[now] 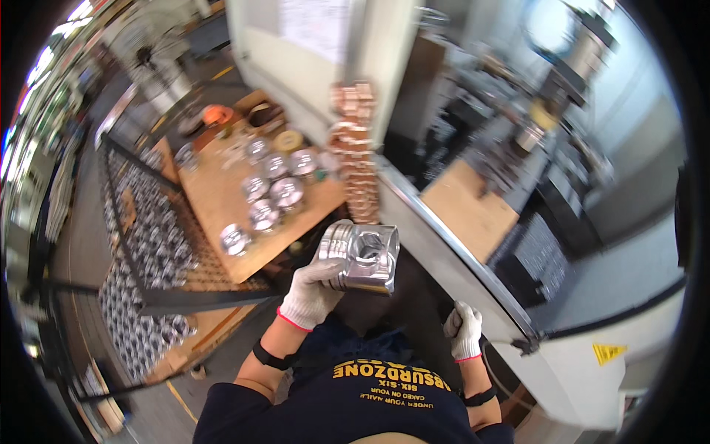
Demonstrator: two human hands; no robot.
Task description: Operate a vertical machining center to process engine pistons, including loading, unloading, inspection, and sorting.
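Note:
A shiny metal engine piston with a round bore facing up is held in front of my body. My left hand, in a white knit glove, grips it by its grooved left end, thumb on the near side. My right hand, gloved the same way, hangs low beside the machine's door sill. Its fingers are curled in, and nothing shows in them. Several more pistons stand on a wooden board to the left, beyond my left hand.
An open machine bay with a spindle and a wooden plate lies at right. A tall stack of copper-coloured parts stands by the door post. Racks of metal parts fill the left, behind a black frame bar.

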